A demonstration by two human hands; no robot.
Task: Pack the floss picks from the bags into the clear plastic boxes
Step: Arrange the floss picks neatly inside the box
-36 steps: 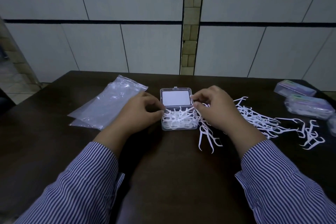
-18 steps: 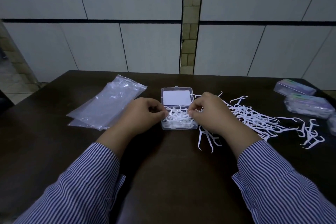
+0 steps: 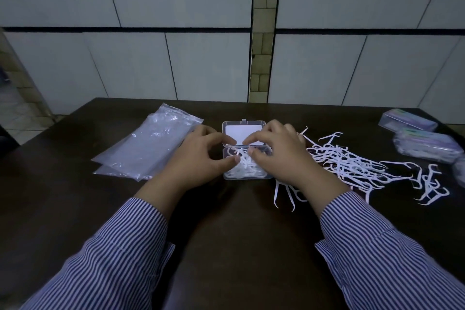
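Note:
An open clear plastic box (image 3: 247,175) lies at the table's middle, its lid (image 3: 242,124) folded flat behind it. White floss picks (image 3: 245,167) fill its base. My left hand (image 3: 201,158) is at the box's left side, with thumb and forefinger spread and touching the picks. My right hand (image 3: 279,153) covers the box's right side, and its thumb and forefinger pinch picks over the base. A loose pile of floss picks (image 3: 352,163) spreads over the table to the right, partly hidden by my right wrist.
Flat, empty clear plastic bags (image 3: 148,148) lie left of the box. Two closed, filled boxes (image 3: 409,121) (image 3: 427,146) stand at the far right, with part of another (image 3: 460,171) at the frame's edge. A few stray picks (image 3: 284,196) lie near my right wrist.
Both hands have moved in over the box and pushed the picks that stuck out down into its base. My right hand has moved left from the loose pile onto the box.

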